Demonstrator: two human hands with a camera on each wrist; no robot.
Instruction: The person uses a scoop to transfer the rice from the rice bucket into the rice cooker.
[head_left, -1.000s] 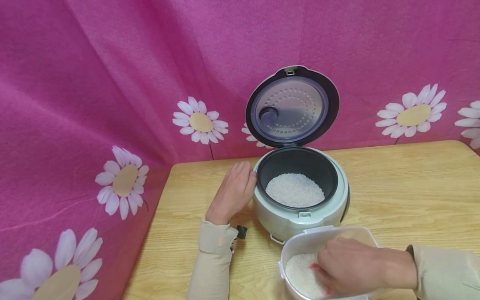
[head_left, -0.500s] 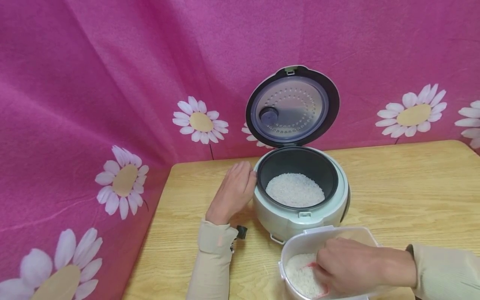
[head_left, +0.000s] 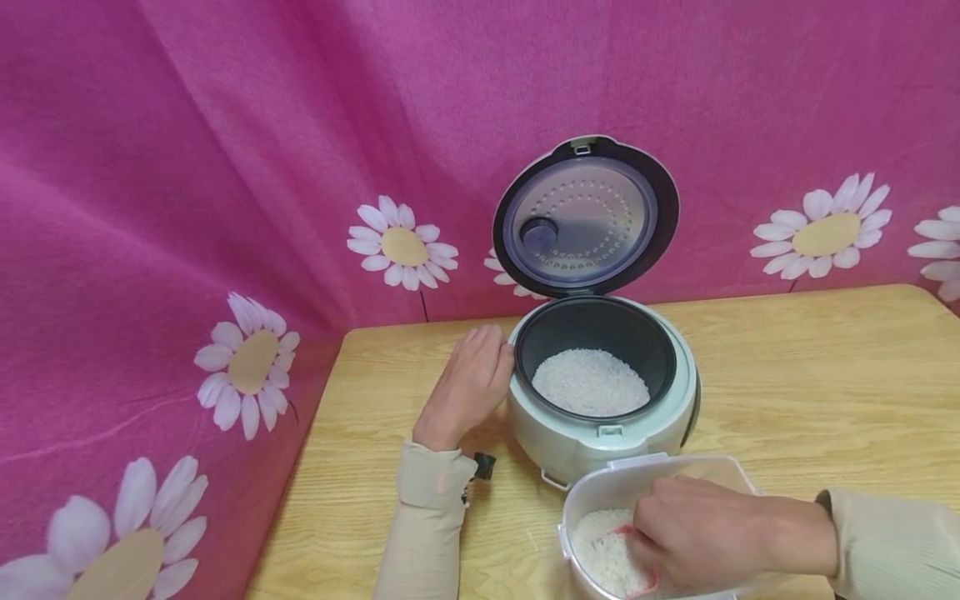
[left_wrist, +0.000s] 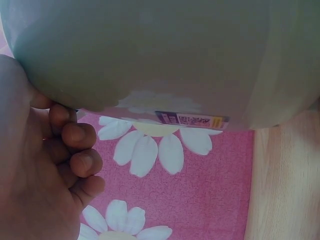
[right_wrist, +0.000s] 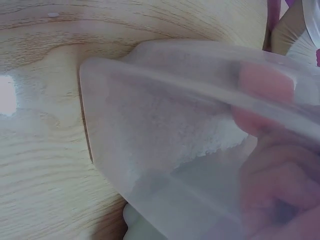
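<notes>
A pale green rice cooker (head_left: 573, 446) stands with its lid (head_left: 592, 225) raised; white rice (head_left: 591, 383) lies in its dark inner pot (head_left: 551, 329). My left hand (head_left: 468, 379) holds the cooker's left side near the rim, its fingers (left_wrist: 80, 135) curled in the left wrist view. In front of the cooker is a translucent plastic container (head_left: 727, 471) with more rice (head_left: 600, 546). Inside it, my right hand (head_left: 693, 529) grips a reddish-pink scoop (right_wrist: 265, 85); the head view shows only its edges beside the fingers. In the right wrist view the scoop appears through the cloudy container wall.
The wooden table (head_left: 810, 383) carries the cooker and the container. A pink cloth (head_left: 420, 100) printed with daisies hangs behind the table and along its left side. A small black device (head_left: 483, 467) is on the left wrist.
My right hand and the scoop have shifted slightly in the container's rice, with a little more red edge showing. The left hand stays at the cooker's side.
</notes>
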